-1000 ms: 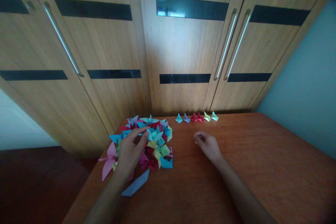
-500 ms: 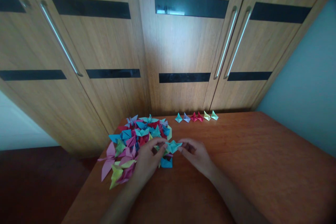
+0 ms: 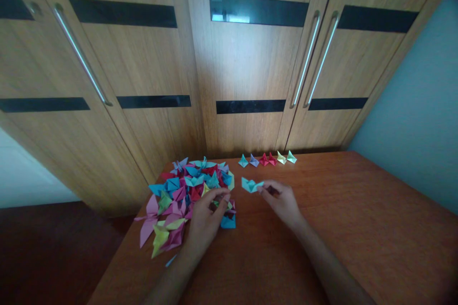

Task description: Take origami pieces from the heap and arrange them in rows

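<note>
My right hand (image 3: 282, 200) pinches a light turquoise folded paper piece (image 3: 251, 185) by its right end, between thumb and fingertips, above the table. The piece has points at its ends and a small peak in the middle. My left hand (image 3: 207, 212) is beside it to the left, over the right edge of a heap of origami (image 3: 182, 193). Its thumb and index tips come together with nothing seen between them. The heap mixes pink, blue, red, yellow, green and lilac pieces, partly hidden by the left hand. A blue folded paper (image 3: 228, 221) lies by the left fingers.
Along the table's back edge stands a row of small folded pieces, among them a turquoise one (image 3: 243, 160), a lilac one (image 3: 254, 160) and a pale green one (image 3: 291, 157). Behind the brown table (image 3: 358, 228) rises a wooden wardrobe (image 3: 250, 66) with metal handles. A blue-grey wall (image 3: 415, 105) is at right.
My left hand has let go of the turquoise piece. My right hand has carried it a little to the right and away from me. A blue paper tip now shows beside my left forearm.
</note>
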Motion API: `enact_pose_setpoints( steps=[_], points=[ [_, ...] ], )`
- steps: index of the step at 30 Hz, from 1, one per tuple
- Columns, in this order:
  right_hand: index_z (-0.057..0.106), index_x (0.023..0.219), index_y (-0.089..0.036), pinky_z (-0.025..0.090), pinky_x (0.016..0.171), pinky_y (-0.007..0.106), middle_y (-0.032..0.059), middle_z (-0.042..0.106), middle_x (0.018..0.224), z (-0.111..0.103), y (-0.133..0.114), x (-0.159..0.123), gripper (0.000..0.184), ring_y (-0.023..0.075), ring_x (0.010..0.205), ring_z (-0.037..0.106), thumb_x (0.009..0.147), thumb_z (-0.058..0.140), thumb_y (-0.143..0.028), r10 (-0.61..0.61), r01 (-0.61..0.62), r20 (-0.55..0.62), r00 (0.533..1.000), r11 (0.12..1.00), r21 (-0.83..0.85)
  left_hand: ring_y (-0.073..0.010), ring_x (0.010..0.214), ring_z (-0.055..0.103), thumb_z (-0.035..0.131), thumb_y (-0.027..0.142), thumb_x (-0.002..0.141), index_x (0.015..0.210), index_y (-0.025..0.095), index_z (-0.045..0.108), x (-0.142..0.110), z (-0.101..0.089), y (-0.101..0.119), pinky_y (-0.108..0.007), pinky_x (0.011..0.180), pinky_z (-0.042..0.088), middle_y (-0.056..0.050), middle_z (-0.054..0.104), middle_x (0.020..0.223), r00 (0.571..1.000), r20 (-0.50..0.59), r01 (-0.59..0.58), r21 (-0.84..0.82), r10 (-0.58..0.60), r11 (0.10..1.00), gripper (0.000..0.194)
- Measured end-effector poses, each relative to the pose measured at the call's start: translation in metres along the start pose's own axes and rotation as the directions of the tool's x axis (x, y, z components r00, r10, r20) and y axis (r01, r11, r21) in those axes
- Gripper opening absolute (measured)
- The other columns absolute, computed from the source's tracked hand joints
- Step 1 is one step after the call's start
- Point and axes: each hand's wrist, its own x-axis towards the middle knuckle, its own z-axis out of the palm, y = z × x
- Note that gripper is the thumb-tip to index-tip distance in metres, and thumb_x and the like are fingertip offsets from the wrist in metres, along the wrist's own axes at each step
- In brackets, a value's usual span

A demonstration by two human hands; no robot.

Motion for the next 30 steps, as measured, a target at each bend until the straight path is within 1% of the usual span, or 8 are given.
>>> enact_pose_setpoints(
  steps=[2,6,10,13,16,18,24,30],
  points=[
    [0.061,0.072,-0.017,0.043,0.06,0.026,0.0029,0.063,0.068,-0.017,0.018,0.009,0.028,0.0161,0.064,0.056,0.079,0.056,-0.043,0.082,-0.084,-0.148,0.986,0.996,-0.008,-0.0173,0.072,0.062,0.053,0.038,0.083,0.095,0.021,0.067,-0.001,0.001,0.0,-0.025,0.061,0.046,-0.003,0.069,0.084,1.0,0.008,0.01,0.005,-0.01,1.0,0.025],
    [0.062,0.083,-0.014,0.045,0.063,0.026,0.0089,0.067,0.077,-0.064,0.067,0.029,0.038,0.0199,0.071,0.06,0.077,0.051,-0.05,0.229,-0.295,-0.396,0.889,0.949,-0.111,-0.0181,0.074,0.063,0.052,0.039,0.084,0.092,0.02,0.067,-0.003,0.005,-0.002,-0.025,0.063,0.047,-0.003,0.069,0.085,0.999,0.051,0.017,-0.036,-0.015,0.999,0.025],
    [0.065,0.093,-0.014,0.045,0.073,0.03,0.0123,0.07,0.088,-0.113,0.116,0.04,0.039,0.0248,0.084,0.063,0.077,0.05,-0.045,0.299,-0.541,-0.538,0.788,0.754,-0.373,-0.0184,0.075,0.063,0.051,0.039,0.084,0.089,0.02,0.066,-0.005,0.007,-0.003,-0.025,0.066,0.048,-0.003,0.069,0.082,0.996,0.073,0.065,-0.101,-0.058,0.993,0.025],
    [0.068,0.095,-0.016,0.046,0.073,0.031,0.0121,0.07,0.09,-0.135,0.139,0.045,0.036,0.0273,0.091,0.063,0.077,0.05,-0.043,0.41,-0.663,-0.529,0.743,0.557,-0.5,-0.0184,0.075,0.063,0.052,0.04,0.084,0.088,0.02,0.067,-0.005,0.006,-0.002,-0.025,0.066,0.047,-0.002,0.069,0.081,0.995,0.065,0.088,-0.112,-0.081,0.99,0.025],
    [0.068,0.1,-0.019,0.047,0.071,0.034,0.0148,0.068,0.098,-0.141,0.147,0.055,0.039,0.0302,0.093,0.062,0.078,0.049,-0.045,0.5,-0.717,-0.521,0.692,0.392,-0.576,-0.0182,0.074,0.062,0.053,0.039,0.083,0.087,0.019,0.067,-0.005,0.007,0.001,-0.025,0.066,0.047,-0.003,0.069,0.08,0.993,0.078,0.095,-0.123,-0.086,0.988,0.025],
    [0.067,0.104,-0.019,0.047,0.07,0.037,0.0167,0.066,0.103,-0.139,0.147,0.064,0.042,0.0323,0.094,0.062,0.08,0.045,-0.046,0.525,-0.711,-0.506,0.684,0.327,-0.623,-0.0179,0.072,0.062,0.054,0.039,0.083,0.086,0.019,0.067,-0.005,0.007,0.002,-0.025,0.064,0.047,-0.003,0.068,0.079,0.991,0.093,0.112,-0.133,-0.1,0.985,0.025],
    [0.064,0.108,-0.017,0.048,0.071,0.042,0.0204,0.064,0.104,-0.128,0.15,0.086,0.044,0.0359,0.096,0.061,0.083,0.039,-0.044,0.532,-0.681,-0.481,0.697,0.281,-0.676,-0.018,0.075,0.061,0.054,0.038,0.082,0.084,0.019,0.068,-0.006,0.009,0.0,-0.024,0.065,0.047,-0.004,0.069,0.08,0.984,0.113,0.153,-0.168,-0.135,0.974,0.023],
    [0.062,0.111,-0.017,0.049,0.074,0.043,0.0199,0.064,0.103,-0.128,0.157,0.095,0.046,0.0351,0.097,0.061,0.084,0.037,-0.046,0.528,-0.654,-0.461,0.713,0.264,-0.709,-0.017,0.075,0.06,0.053,0.038,0.084,0.085,0.019,0.067,-0.005,0.008,-0.002,-0.024,0.067,0.046,-0.003,0.068,0.081,0.983,0.127,0.151,-0.15,-0.133,0.977,0.024]
  ],
)
